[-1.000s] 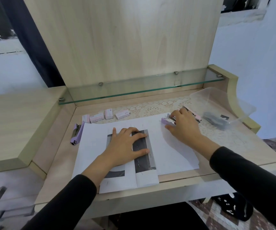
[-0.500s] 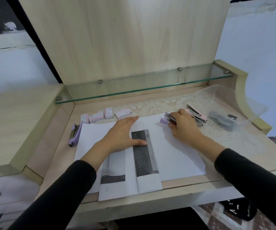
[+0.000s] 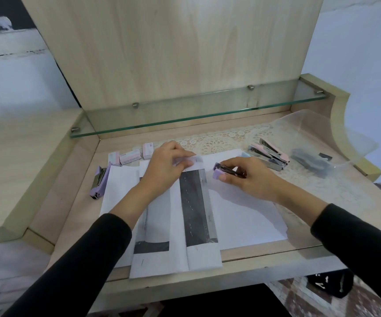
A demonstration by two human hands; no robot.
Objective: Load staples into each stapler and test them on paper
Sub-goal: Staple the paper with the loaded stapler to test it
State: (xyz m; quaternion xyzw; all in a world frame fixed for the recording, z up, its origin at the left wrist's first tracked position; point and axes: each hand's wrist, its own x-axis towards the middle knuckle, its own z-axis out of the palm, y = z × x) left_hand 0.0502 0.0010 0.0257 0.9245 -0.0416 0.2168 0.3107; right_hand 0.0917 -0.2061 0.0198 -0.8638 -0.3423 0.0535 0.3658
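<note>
My right hand (image 3: 251,177) grips a small purple stapler (image 3: 225,173) low over the white sheet (image 3: 237,213). My left hand (image 3: 166,167) pinches a small pink staple box (image 3: 193,160) at the far edge of the folded paper (image 3: 196,209) with dark printed bands. Another purple stapler (image 3: 99,183) lies at the paper's left edge. Two pink staplers (image 3: 269,156) lie on the lace mat to the right. Three pink staple boxes (image 3: 130,156) sit in a row behind the paper.
A clear plastic tub (image 3: 335,138) with dark items stands at the back right. A glass shelf (image 3: 185,117) overhangs the back of the wooden desk (image 3: 66,209). A raised wooden side surface (image 3: 13,161) borders the left.
My left hand slid from the folded paper to the far edge and took up a staple box. My right hand brought the purple stapler toward the paper's middle, away from the pink staplers.
</note>
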